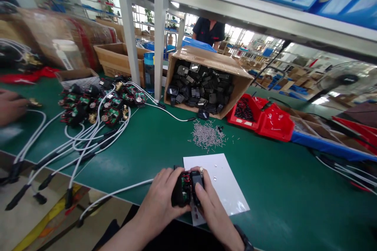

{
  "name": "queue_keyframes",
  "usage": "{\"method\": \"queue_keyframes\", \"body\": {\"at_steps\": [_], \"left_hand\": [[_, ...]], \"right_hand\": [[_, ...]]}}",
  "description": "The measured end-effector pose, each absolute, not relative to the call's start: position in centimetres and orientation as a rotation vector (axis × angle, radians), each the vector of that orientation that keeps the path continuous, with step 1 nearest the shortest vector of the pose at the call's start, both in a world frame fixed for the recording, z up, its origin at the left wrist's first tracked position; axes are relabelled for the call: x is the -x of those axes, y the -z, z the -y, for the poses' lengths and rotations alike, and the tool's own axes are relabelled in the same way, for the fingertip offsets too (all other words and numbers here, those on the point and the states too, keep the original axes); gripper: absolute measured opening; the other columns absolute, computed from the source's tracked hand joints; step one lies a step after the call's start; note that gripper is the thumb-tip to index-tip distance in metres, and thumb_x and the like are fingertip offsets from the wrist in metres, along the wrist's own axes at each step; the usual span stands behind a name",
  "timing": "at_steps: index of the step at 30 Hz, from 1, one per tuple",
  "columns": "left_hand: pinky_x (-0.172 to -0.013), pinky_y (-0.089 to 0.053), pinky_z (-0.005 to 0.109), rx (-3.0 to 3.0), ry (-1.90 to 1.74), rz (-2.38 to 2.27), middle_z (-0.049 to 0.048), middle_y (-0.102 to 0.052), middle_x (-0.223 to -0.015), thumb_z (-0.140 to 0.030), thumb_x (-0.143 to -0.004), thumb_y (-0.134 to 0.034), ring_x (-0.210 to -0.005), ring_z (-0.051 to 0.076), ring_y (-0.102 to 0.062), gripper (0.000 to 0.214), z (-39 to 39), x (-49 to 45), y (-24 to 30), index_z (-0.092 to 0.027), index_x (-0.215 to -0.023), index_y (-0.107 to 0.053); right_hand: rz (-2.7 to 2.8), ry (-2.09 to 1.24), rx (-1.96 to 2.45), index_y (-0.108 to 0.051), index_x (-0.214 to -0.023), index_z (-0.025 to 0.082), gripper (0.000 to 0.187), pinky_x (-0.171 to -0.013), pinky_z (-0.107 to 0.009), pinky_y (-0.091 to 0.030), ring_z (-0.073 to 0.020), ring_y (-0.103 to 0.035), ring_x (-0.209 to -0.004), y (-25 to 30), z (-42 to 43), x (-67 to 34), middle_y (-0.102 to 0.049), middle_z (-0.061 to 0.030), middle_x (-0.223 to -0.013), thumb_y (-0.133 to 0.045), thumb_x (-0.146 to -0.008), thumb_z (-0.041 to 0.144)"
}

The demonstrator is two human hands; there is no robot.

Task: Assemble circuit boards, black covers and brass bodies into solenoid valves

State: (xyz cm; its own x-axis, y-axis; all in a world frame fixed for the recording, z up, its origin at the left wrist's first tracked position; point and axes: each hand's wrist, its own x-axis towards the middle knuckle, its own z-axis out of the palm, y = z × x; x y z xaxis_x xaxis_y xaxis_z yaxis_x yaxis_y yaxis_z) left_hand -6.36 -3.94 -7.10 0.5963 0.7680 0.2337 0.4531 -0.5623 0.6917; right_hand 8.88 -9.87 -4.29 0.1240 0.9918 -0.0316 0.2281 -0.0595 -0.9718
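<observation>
My left hand is closed around a black housing whose open side shows a green circuit board and red wires. A white cable runs from that side down past the table edge. Right beside it, my right hand grips a small black cover, with the thumb on its face. The two parts are close together at the near edge of the bench; whether they touch is hard to see. Under the right hand lies a white sheet with a few small clear pieces on it.
A heap of small screws lies beyond the sheet. Behind it a tipped cardboard box holds black housings. Red bins stand right. Cabled circuit assemblies are piled left, near another person's hand. Metal posts rise behind.
</observation>
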Motion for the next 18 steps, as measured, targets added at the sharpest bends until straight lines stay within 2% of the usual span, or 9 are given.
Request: {"method": "queue_keyframes", "body": {"at_steps": [6, 11, 13, 15, 18], "left_hand": [[-0.089, -0.043, 0.05, -2.263, -0.785, -0.948, 0.0099, -0.056, -0.11, -0.02, -0.052, -0.08, -0.1, 0.032, -0.051, 0.083, 3.8, 6.3, 8.6, -0.023, -0.124, -0.038], [-0.084, -0.045, 0.046, -2.155, -0.776, -0.961, 0.009, -0.058, -0.103, -0.017, -0.059, -0.073, -0.093, 0.029, -0.052, 0.065, 4.0, 5.9, 7.8, -0.02, -0.118, -0.046], [-0.084, -0.044, 0.045, -2.108, -0.786, -0.945, 0.0083, -0.057, -0.102, -0.013, -0.059, -0.068, -0.092, 0.028, -0.052, 0.066, 3.8, 6.1, 7.3, -0.021, -0.12, -0.044], [-0.089, -0.041, 0.045, -2.066, -0.787, -0.906, 0.0067, -0.057, -0.104, -0.01, -0.059, -0.066, -0.096, 0.027, -0.052, 0.068, 3.4, 6.5, 6.9, -0.024, -0.122, -0.043], [-0.093, -0.039, 0.042, -1.867, -0.784, -0.871, 0.0061, -0.053, -0.114, -0.012, -0.059, -0.069, -0.104, 0.027, -0.051, 0.064, 2.5, 7.5, 6.6, -0.026, -0.116, -0.044]], "right_hand": [[1.317, -0.946, 1.498, -0.043, -0.117, 0.019, 0.043, -0.087, -0.029, -0.041, -0.0214, -0.049, -0.108, 5.0, 9.8, -8.5, -0.057, -0.0071, -0.107, -0.034, -0.089, 0.051], [1.441, -0.808, 1.682, -0.033, -0.125, 0.018, 0.04, -0.091, -0.032, -0.04, -0.0214, -0.054, -0.104, 5.8, 9.8, -7.3, -0.055, -0.0105, -0.114, -0.03, -0.092, 0.039], [1.477, -0.752, 1.772, -0.031, -0.127, 0.018, 0.039, -0.09, -0.035, -0.042, -0.023, -0.055, -0.103, 5.6, 9.7, -6.7, -0.053, -0.0127, -0.117, -0.03, -0.091, 0.035], [1.517, -0.741, 1.778, -0.032, -0.128, 0.018, 0.041, -0.09, -0.036, -0.042, -0.024, -0.054, -0.105, 5.3, 9.4, -6.3, -0.051, -0.013, -0.12, -0.034, -0.09, 0.032], [1.413, -0.813, 1.638, -0.031, -0.131, 0.018, 0.052, -0.097, -0.036, -0.037, -0.0241, -0.047, -0.115, 5.2, 8.9, -6.0, -0.046, -0.012, -0.128, -0.047, -0.085, 0.035]]}}
